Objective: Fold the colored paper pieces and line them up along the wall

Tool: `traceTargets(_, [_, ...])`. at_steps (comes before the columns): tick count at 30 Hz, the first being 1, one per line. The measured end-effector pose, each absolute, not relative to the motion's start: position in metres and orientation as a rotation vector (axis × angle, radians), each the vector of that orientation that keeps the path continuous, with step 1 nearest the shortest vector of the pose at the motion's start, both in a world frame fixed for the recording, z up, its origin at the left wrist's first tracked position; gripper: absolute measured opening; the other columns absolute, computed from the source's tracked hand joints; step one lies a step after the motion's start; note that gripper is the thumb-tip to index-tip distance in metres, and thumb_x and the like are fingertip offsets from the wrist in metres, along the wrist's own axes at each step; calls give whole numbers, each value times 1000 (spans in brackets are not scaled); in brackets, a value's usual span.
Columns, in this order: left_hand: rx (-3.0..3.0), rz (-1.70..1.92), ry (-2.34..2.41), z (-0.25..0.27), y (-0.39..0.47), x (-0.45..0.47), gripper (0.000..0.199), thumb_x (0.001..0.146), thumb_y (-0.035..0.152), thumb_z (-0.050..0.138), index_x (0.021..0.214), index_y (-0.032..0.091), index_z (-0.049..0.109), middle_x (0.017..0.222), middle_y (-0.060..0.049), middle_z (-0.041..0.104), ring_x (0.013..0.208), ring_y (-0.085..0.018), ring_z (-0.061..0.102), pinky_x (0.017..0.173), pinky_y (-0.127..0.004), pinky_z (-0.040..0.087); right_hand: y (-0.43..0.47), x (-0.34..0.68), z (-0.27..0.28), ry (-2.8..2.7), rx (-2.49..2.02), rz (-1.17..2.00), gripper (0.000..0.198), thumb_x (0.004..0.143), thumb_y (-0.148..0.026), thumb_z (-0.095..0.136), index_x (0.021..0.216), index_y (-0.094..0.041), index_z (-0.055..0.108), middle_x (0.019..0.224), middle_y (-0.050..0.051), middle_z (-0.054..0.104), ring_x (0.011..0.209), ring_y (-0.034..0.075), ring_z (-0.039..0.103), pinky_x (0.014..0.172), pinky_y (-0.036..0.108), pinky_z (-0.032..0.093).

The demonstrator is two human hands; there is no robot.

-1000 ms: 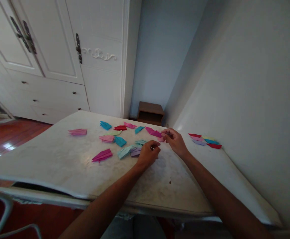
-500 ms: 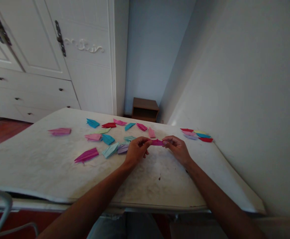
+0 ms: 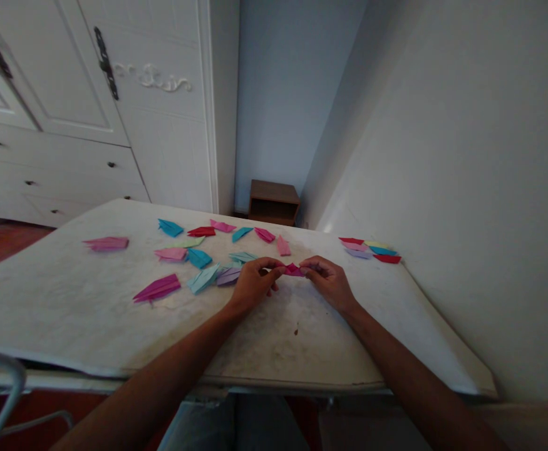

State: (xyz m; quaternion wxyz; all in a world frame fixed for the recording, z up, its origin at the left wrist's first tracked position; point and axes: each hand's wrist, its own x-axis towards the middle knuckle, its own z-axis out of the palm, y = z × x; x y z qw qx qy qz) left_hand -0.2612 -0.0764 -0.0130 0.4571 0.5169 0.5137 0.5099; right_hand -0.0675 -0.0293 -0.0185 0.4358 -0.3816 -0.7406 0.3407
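Observation:
A small folded magenta paper (image 3: 293,270) is stretched between my two hands, just above the table. My left hand (image 3: 256,280) pinches its left end between thumb and fingers. At the other end, my right hand (image 3: 326,277) grips it the same way. Its middle rises in a small peak, while both ends are hidden by my fingertips. Just beyond the hands lies a pink folded paper (image 3: 283,245). Left of my left hand are a lilac folded paper (image 3: 228,277) and a pale mint one (image 3: 203,279).
Several more folded papers are spread over the table (image 3: 255,351), including a magenta one (image 3: 157,288) and a pink one (image 3: 106,243). A small overlapping group (image 3: 358,247) lies at the right edge beside the wall. White cabinets (image 3: 170,138) and a brown nightstand (image 3: 274,188) stand beyond.
The magenta paper was a flatter strip and now shows a raised peak in its middle. My hands have drawn slightly closer together. The whole view has shifted a little.

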Motion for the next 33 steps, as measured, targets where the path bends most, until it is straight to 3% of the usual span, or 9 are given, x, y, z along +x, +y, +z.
traceTargets(10, [1293,1245,1271,-12,-78,-264,14,78,27,66,81,14,69,50,4,57,41,-7,51,38,-15,37,-35,-69,-16,-1862,-917,786,21,82,-42,68,85,-22,73,85,5,72,79,19,66,75,32,52])
traceTargets(16, [1272,1249,1244,-13,-78,-263,12,78,25,66,83,14,68,61,1,63,45,-8,54,38,-16,39,-37,-70,-15,-1891,-883,724,24,82,-45,68,85,-21,73,85,5,72,79,20,66,75,32,53])
traceTargets(24, [1307,1233,1197,-18,-77,-261,27,77,29,68,99,14,71,91,-7,73,48,-8,57,38,-17,39,-37,-70,-18,-1931,-812,668,18,86,-39,66,88,-22,73,87,4,72,81,19,67,76,31,54])
traceTargets(33, [1367,1197,1232,-10,-83,-261,22,78,28,67,94,13,72,75,-4,71,47,-8,57,39,-17,39,-39,-71,-16,-1935,-790,623,16,87,-36,65,89,-22,72,87,4,72,81,18,67,75,31,53])
